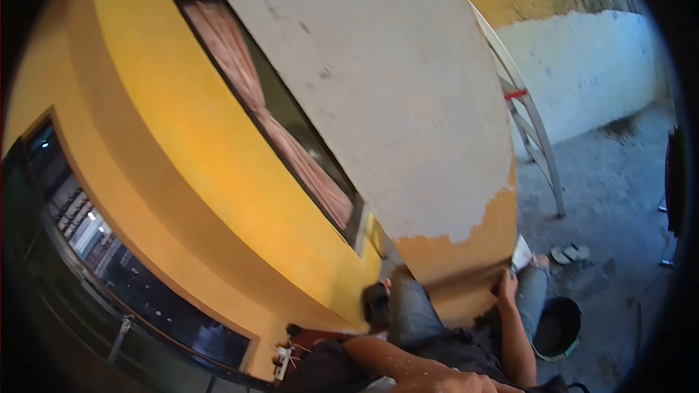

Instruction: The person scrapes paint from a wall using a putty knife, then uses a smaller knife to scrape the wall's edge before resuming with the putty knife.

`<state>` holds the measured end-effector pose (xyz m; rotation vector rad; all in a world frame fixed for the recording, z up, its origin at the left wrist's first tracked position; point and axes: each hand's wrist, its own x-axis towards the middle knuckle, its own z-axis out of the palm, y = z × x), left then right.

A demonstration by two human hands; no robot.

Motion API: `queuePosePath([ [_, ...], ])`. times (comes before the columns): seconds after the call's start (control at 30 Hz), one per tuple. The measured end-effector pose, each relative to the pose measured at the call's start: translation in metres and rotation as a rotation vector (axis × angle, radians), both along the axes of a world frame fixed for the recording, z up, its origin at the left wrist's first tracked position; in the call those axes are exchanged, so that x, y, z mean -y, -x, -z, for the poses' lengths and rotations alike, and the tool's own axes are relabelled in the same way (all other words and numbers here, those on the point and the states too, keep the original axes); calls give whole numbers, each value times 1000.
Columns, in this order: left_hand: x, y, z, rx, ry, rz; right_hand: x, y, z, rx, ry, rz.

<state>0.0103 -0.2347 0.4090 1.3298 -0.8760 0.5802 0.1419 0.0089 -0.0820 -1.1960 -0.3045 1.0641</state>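
Observation:
My right hand (507,285) is closed around the handle of a putty knife (521,254), its pale blade pointing up beside my knee. Just left of it stands a wall section (408,102) coated in whitish-grey filler, with orange paint (451,258) showing below a ragged edge. My left hand (455,381) lies low across my body at the bottom edge of the view. Its fingers are mostly cut off, so what it holds, if anything, is hidden. A black bucket (558,329) sits on the floor by my right forearm.
A metal ladder (535,131) leans at the right. Sandals (570,254) lie on the grey floor (597,196). On the left are a yellow wall (182,124), a window with a pink curtain (269,124) and a power strip (280,362) with cables.

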Motion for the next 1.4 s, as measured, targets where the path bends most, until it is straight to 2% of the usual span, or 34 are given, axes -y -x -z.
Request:
queuePosePath([
  [0.03, -1, 3, -7, -19, -45, -19, -9, 2, 10, -21, 5, -8],
  [0.13, 2, 9, -21, -16, -137, -87, 11, 2, -25, -71, 39, -4],
  [0.23, 2, 12, -31, 34, -100, -43, 21, 3, -48, -49, 30, -24],
  [0.3, -3, 20, -54, -236, -248, -100, 16, 2, -39, -39, 4, -3],
  [0.33, -5, 18, -56, -231, -255, -86, 13, 4, -33, -29, -13, 6],
  [0.37, -8, 15, -56, -194, -268, -41, -1, -1, -3, 33, -45, 20],
  [0.43, -5, 17, -57, -150, -279, -11, 4, -2, -9, 50, -8, 29],
  [0.47, 0, 23, -58, -242, -205, -19, 3, 0, -12, 57, 26, 36],
  [0.53, 5, 28, -59, -336, -131, -52, -16, -3, 29, 60, 13, 20],
  [0.67, 8, 28, -54, -257, -82, -75, -23, 3, 38, 155, 3, 150],
  [0.73, 6, 25, -43, -253, -40, -80, 7, 3, -18, -32, 34, 3],
  [0.8, 0, 15, -26, -23, -219, -166, -8, 1, 7, 121, 61, 44],
  [0.87, 2, 5, -22, 26, -120, -142, -12, 3, 21, 76, 5, 42],
  [0.9, 2, 2, -22, 78, -45, -154, 3, 6, -13, -10, 33, 32],
  [0.93, 3, 3, -19, 72, -9, -139, -6, 5, 8, 57, 46, 37],
  [0.97, 4, 6, -16, 28, 19, -183, 19, 6, -43, -24, 40, 6],
  [1.07, 8, 5, -7, -18, 52, -219, 18, 7, -37, -58, 30, 13],
  [1.13, 6, 2, -4, -24, 40, -220, 13, 6, -38, -32, 27, 16],
  [1.2, 4, -9, -1, 138, 83, -252, 17, 11, -40, -7, 45, 19],
  [1.23, -8, -6, 3, 131, 111, -228, 23, 15, -62, 72, 41, 106],
  [1.3, -50, 2, 21, -18, -206, -319, 31, 15, -82, 220, -4, 253],
  [1.33, -52, -1, 38, 3, -109, -575, 27, 13, -88, 292, -52, 303],
  [1.37, -75, 1, 50, -73, -225, -744, 36, 11, -123, 260, -84, 284],
  [1.4, -94, 2, 57, -263, -345, -1059, 51, 12, -165, 226, -124, 263],
])
